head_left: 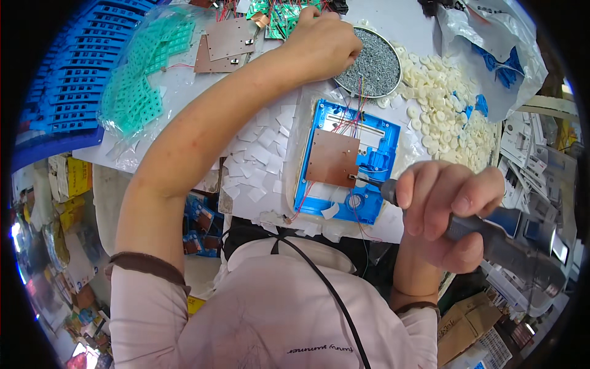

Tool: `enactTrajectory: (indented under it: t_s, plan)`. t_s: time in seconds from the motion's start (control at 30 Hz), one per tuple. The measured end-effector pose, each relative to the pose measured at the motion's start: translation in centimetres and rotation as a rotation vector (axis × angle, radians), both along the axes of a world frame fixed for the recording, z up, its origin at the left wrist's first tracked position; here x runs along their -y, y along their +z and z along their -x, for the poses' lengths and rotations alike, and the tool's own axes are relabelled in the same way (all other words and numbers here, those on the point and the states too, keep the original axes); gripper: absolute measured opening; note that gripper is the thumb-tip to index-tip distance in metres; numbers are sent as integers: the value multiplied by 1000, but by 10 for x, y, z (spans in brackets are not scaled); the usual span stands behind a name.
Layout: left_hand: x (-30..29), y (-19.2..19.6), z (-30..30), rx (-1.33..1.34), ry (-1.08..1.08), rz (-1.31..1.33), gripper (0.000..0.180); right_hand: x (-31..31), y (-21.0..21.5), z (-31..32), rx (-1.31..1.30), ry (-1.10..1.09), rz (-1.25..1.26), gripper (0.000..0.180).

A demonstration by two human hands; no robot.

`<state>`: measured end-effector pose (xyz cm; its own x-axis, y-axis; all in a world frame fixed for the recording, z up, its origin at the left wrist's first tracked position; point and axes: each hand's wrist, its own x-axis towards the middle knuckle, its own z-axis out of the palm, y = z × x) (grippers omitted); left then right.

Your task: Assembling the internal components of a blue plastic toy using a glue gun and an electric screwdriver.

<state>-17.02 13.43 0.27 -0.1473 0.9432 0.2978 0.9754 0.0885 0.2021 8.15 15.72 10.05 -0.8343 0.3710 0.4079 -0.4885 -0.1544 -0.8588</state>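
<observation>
Blue frame (376,161) with brown board (332,158) and red wires, lying flat on our table (399,24), just left of our right hand (447,212). Right hand: closed around a powered screwdriver (491,237), tip touching the board's edge. Left hand (324,38): curled, fingertips in the round tray of screws (376,64) beyond the frame.

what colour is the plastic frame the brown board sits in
Bright blue: the plastic frame holding the brown board shows best in the head view.
</observation>
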Motion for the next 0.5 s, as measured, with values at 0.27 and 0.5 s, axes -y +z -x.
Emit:
enactTrajectory:
  t_s: [0.27,0.5]
  plan:
    - [-22,-19,7,-268,19,-123,18,9,-5,4,43,-8,9,35]
    - [-23,11,13,-66,92,137,21,16,-1,9,45,9,15,35]
